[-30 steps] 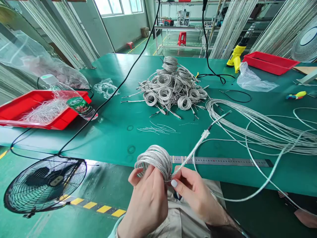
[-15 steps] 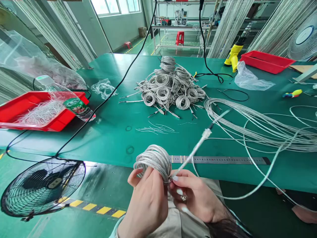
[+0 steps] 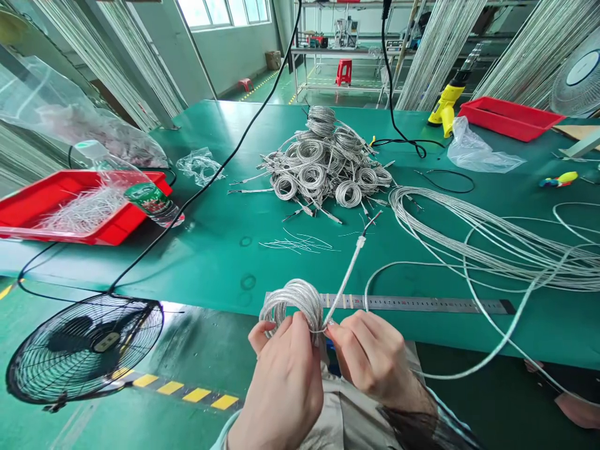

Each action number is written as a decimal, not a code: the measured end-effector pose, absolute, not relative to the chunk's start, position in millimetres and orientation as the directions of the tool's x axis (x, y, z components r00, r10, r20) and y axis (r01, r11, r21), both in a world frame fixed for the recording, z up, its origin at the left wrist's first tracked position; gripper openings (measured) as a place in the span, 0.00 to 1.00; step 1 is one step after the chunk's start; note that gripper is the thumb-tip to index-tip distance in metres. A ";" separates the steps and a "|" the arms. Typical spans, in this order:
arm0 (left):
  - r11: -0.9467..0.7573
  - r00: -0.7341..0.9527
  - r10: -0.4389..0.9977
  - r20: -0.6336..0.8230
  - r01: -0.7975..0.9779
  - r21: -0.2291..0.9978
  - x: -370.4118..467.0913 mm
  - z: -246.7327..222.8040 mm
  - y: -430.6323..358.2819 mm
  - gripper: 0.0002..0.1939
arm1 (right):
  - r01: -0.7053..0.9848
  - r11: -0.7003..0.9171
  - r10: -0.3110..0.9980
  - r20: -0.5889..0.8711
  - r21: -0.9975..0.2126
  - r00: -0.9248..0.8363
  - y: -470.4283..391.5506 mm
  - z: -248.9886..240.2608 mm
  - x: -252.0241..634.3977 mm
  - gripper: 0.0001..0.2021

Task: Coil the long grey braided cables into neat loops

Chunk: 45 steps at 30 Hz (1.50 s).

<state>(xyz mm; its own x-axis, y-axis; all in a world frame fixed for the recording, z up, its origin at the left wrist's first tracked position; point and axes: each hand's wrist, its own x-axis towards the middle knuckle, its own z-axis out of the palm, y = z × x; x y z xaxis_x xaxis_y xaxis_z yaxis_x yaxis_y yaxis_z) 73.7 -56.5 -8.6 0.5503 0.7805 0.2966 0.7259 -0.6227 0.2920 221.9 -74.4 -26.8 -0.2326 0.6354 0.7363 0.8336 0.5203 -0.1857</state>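
A coil of clear-sheathed cable (image 3: 300, 300) is bunched in my left hand (image 3: 285, 381), whose fingers are wrapped round its near side. From the coil's right side a straight cable end (image 3: 349, 269) sticks up and away, with a pale sleeve and dark bare leads at its tip. My right hand (image 3: 375, 353) is pinched closed beside the coil, at the foot of that cable end. A thin white tie (image 3: 319, 330) stretches from the coil to the right fingertips, which partly hide it. Several loose white ties (image 3: 300, 242) lie on the green table ahead.
A heap of finished coils (image 3: 323, 162) sits mid-table. Long loose cable (image 3: 469, 237) spreads at right, behind a steel ruler (image 3: 422, 304). A red tray (image 3: 117, 232) of white strips and a bottle (image 3: 150, 200) stand left. A black cord (image 3: 244, 140) hangs across; a fan (image 3: 89, 350) is below left.
My right hand has turned knuckles-up and shifted slightly right of the coil, drawing the thin tie outward. The cable end now stands steeper, its tip farther left.
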 end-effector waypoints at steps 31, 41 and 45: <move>-0.656 0.656 0.739 0.152 0.650 0.384 59.6 -16.9 -38.6 0.10 | 0.649 0.367 0.853 0.519 -0.666 0.050 -78.5 -15.5 217.1 0.06; -0.697 0.527 0.689 0.498 0.669 0.257 69.1 -21.6 -43.6 0.09 | -0.573 -0.517 0.855 -0.418 -0.636 -0.307 -81.1 -2.9 207.5 0.19; -0.752 0.543 0.608 0.579 0.627 0.201 65.1 -22.5 -42.5 0.08 | -0.665 -0.739 0.667 -0.260 -0.108 -0.699 -77.8 -8.4 214.8 0.12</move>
<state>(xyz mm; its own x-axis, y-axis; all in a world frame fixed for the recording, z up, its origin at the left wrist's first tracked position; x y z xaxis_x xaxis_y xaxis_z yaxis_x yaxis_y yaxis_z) 65.1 -42.5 -22.5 0.5433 0.6078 0.5791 0.6274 -0.7523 0.2010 214.8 -77.8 -8.4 -0.6987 0.6666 -0.2599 -0.6649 -0.7390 -0.1080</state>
